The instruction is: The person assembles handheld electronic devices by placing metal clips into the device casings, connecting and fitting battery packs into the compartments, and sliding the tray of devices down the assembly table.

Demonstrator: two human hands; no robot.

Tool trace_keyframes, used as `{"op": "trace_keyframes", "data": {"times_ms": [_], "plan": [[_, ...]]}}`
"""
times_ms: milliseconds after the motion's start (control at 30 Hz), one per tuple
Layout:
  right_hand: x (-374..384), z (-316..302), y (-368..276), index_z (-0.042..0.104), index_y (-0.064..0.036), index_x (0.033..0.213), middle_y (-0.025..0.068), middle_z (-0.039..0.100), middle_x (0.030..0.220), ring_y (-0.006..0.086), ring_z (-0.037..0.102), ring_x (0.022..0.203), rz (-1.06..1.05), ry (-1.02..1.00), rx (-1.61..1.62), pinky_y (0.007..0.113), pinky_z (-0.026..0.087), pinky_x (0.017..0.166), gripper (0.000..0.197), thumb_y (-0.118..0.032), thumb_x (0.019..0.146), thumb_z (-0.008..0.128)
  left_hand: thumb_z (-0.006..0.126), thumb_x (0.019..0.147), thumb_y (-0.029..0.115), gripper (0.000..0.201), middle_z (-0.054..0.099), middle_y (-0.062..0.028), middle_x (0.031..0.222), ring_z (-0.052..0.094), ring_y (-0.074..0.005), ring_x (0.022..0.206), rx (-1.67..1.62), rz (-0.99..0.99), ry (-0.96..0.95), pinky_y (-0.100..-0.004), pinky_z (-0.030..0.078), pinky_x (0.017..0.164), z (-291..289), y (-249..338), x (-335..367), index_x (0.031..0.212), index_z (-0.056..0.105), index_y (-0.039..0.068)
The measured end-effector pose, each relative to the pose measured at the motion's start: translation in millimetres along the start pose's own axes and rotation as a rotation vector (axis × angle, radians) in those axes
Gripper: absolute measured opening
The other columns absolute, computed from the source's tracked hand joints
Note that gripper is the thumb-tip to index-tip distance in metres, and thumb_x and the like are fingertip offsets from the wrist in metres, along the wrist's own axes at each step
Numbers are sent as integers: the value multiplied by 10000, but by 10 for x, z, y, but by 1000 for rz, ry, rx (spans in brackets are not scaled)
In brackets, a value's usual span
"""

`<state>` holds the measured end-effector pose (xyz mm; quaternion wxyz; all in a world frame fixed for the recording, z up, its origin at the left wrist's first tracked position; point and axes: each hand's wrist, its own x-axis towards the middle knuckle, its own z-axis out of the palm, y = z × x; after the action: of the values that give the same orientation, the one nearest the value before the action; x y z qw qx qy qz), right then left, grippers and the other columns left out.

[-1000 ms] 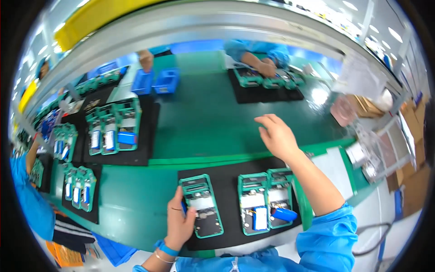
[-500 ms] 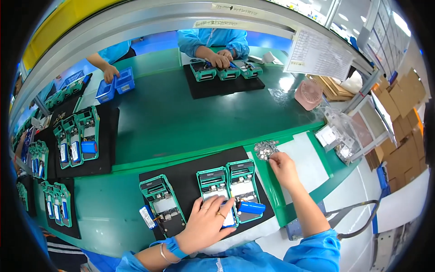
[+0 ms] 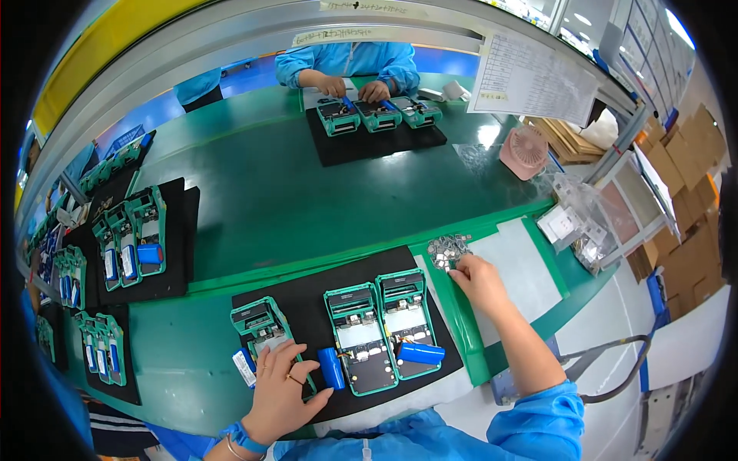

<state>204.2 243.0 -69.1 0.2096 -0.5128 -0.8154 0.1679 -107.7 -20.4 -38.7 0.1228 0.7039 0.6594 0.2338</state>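
Three green device housings with exposed circuit boards lie on a black foam mat (image 3: 307, 286) in front of me. My left hand (image 3: 280, 388) rests over the lower part of the left housing (image 3: 261, 316), fingers spread, hiding much of its board. Beside that hand lies a white-labelled battery (image 3: 244, 367). A blue battery (image 3: 331, 369) sits between my left hand and the middle housing (image 3: 359, 336). Another blue battery (image 3: 420, 353) lies across the right housing (image 3: 405, 311). At the edge of a pile of small metallic parts (image 3: 447, 250), my right hand (image 3: 480, 283) pinches its fingertips together; what they hold is too small to make out.
Across the green bench (image 3: 307, 207) a co-worker's hands (image 3: 354, 90) work over similar housings. More housings (image 3: 127, 238) lie on mats at left. A pink fan (image 3: 525, 152), plastic bags of parts (image 3: 573, 223) and a white sheet (image 3: 519, 269) are at right.
My left hand has moved left from the middle housing onto the left one. The middle housing's blue battery now shows beside it. A blue tray and a person's hand at back left are gone from view.
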Motion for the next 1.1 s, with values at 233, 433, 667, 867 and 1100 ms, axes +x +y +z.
{"op": "trace_keyframes", "data": {"times_ms": [233,433,667,867,1100], "plan": [[-202,-38,60,667,-39,842,136,665,843,347,665,793,69,-29,25,428,526,662,97,-123,879,697,797,796,411,661,515,-160,1421,482,-352,1343,-66,176,-103,-605,333,1101,216,273,230,1355,583,132],[-189,-135,96,653,-66,843,83,639,822,282,673,769,-495,40,-265,391,560,656,56,-113,821,674,756,811,464,570,591,-95,1290,550,-273,1184,96,275,-66,-558,375,1042,380,245,281,1256,663,121],[-3,-139,20,575,-85,773,87,627,779,262,680,745,-630,-216,-641,384,571,617,70,-78,754,642,777,765,526,685,569,-147,1312,535,-321,1227,33,158,-47,-587,385,1036,308,211,161,1296,638,116],[-39,-431,-521,649,-79,791,78,645,745,258,677,679,-618,-90,-404,377,560,583,115,-48,703,716,792,774,427,661,515,-154,1437,468,-295,1356,173,205,-31,-608,394,1039,347,221,100,1353,617,163],[-251,156,-1438,682,-75,877,41,599,833,203,636,742,-914,-127,-43,318,534,583,186,-85,698,733,796,772,381,600,530,-137,1417,472,-288,1357,97,180,13,-587,394,1050,364,112,19,1312,646,167]]}}
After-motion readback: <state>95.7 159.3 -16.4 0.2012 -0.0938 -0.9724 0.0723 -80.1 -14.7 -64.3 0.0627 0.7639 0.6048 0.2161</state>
